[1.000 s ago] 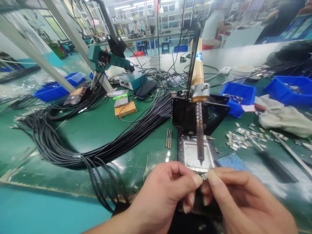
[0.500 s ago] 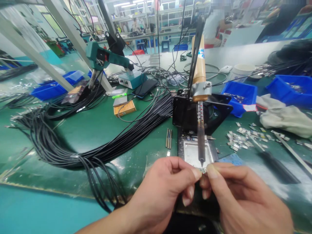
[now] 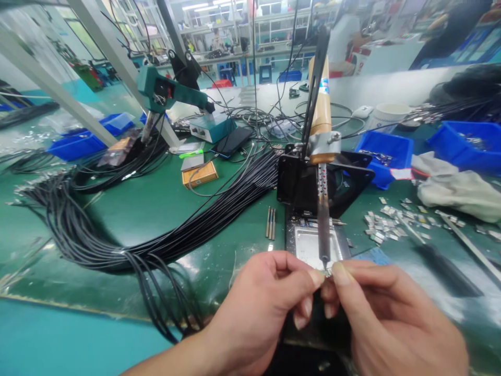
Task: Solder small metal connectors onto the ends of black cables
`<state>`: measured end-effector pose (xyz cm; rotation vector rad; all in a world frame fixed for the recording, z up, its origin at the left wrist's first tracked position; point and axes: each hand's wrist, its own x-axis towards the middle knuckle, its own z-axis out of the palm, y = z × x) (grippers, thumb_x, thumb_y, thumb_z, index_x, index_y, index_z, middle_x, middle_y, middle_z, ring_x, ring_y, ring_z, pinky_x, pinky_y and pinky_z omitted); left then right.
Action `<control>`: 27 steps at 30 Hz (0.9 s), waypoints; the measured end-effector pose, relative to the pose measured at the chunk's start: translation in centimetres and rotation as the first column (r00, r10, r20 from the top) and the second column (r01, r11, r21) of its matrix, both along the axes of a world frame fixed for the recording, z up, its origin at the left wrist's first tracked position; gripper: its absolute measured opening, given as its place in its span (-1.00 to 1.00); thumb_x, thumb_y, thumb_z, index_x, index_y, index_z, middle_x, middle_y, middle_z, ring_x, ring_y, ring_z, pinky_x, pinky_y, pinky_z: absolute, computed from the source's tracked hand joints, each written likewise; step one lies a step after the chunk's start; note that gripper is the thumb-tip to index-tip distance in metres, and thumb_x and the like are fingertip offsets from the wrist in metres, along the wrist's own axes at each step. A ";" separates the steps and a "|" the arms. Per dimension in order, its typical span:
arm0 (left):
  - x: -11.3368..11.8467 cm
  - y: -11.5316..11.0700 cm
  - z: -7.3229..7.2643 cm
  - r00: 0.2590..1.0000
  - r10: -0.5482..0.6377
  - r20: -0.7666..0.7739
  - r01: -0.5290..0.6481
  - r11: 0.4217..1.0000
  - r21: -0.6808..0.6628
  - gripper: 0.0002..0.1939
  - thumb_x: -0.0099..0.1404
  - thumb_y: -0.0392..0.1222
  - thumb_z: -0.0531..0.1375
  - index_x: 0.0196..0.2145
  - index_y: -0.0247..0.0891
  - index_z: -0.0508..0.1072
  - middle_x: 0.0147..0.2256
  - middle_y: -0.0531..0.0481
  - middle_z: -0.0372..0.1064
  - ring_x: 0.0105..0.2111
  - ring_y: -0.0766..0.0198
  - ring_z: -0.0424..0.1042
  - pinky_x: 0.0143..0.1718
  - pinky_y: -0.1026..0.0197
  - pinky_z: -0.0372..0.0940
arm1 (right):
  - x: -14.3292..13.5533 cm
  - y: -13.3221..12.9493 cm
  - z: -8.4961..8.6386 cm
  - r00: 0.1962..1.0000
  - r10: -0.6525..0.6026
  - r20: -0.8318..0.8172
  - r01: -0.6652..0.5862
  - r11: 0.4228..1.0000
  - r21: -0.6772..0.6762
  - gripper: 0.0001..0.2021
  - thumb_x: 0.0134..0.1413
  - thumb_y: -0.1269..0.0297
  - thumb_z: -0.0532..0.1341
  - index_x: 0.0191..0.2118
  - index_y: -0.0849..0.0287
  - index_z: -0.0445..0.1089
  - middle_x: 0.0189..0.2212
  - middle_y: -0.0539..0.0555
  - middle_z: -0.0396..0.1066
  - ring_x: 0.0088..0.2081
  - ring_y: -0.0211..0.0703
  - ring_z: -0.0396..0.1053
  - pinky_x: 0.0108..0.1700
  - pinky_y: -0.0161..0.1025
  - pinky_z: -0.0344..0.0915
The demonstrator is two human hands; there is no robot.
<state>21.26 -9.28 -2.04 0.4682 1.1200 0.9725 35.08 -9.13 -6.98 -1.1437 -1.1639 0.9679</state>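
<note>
We are looking from one head camera, facing forward and down across the bench point(image 3: 129, 209), seeing the left hand point(image 3: 270, 298) and right hand point(image 3: 393, 310) close up, the iron point(image 3: 323, 224) just beyond, and shelves point(image 3: 230, 26) far off

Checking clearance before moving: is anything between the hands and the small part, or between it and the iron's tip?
Nothing visible: the left hand and right hand pinch the small part, with the soldering iron tip close to it. Tip-to-part contact is unclear.
</note>
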 end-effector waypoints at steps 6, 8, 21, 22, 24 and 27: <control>0.0 0.1 0.2 1.000 0.010 -0.006 -0.010 1.000 0.012 -0.71 0.16 -0.11 0.41 -0.51 -0.33 0.44 -0.62 0.08 0.32 -0.62 0.45 0.15 -0.54 0.35 0.02 | -0.3 0.2 0.0 1.000 -0.016 -0.006 0.016 1.000 -0.009 -0.89 0.14 0.31 0.40 -0.37 0.13 0.49 -0.47 0.01 0.54 -0.58 -0.31 0.48 -0.54 -0.47 0.46; 0.0 0.1 0.1 1.000 0.007 -0.002 -0.006 1.000 0.017 -0.72 0.17 -0.13 0.40 -0.51 -0.33 0.44 -0.62 0.07 0.33 -0.62 0.45 0.15 -0.54 0.35 0.03 | -0.4 0.2 0.0 1.000 -0.027 -0.014 0.027 1.000 -0.012 -0.89 0.14 0.30 0.40 -0.37 0.13 0.49 -0.47 0.01 0.54 -0.58 -0.31 0.48 -0.54 -0.47 0.46; 0.1 0.1 0.4 0.999 0.013 -0.037 -0.012 0.999 0.031 -0.74 0.20 -0.15 0.38 -0.50 -0.33 0.44 -0.61 0.07 0.33 -0.61 0.44 0.16 -0.53 0.37 0.07 | -0.6 0.2 0.2 0.999 -0.053 -0.007 0.053 0.999 -0.002 -0.91 0.13 0.31 0.41 -0.36 0.12 0.51 -0.45 0.02 0.54 -0.57 -0.30 0.48 -0.54 -0.46 0.47; 0.1 0.1 0.4 0.999 0.014 -0.039 -0.013 0.999 0.033 -0.74 0.20 -0.15 0.38 -0.50 -0.33 0.44 -0.61 0.07 0.33 -0.61 0.45 0.15 -0.54 0.37 0.07 | -0.6 0.2 0.2 0.999 -0.049 -0.010 0.049 0.999 -0.002 -0.91 0.13 0.32 0.41 -0.36 0.12 0.50 -0.45 0.02 0.53 -0.56 -0.29 0.49 -0.53 -0.46 0.47; 0.1 0.2 0.3 0.999 0.019 -0.047 -0.018 0.999 0.031 -0.74 0.20 -0.15 0.38 -0.50 -0.33 0.44 -0.61 0.07 0.33 -0.61 0.45 0.15 -0.54 0.36 0.06 | -0.7 0.2 0.2 0.999 -0.035 -0.016 0.035 0.999 0.007 -0.91 0.13 0.32 0.40 -0.36 0.11 0.50 -0.44 0.02 0.53 -0.56 -0.29 0.49 -0.53 -0.44 0.47; 0.1 0.2 0.2 0.998 0.017 -0.053 -0.016 0.999 0.029 -0.75 0.21 -0.17 0.37 -0.50 -0.33 0.44 -0.61 0.06 0.33 -0.61 0.45 0.16 -0.53 0.37 0.07 | -0.6 0.1 0.2 0.999 -0.032 -0.005 0.032 0.999 0.014 -0.90 0.15 0.32 0.39 -0.36 0.11 0.49 -0.44 0.01 0.52 -0.56 -0.30 0.48 -0.52 -0.45 0.47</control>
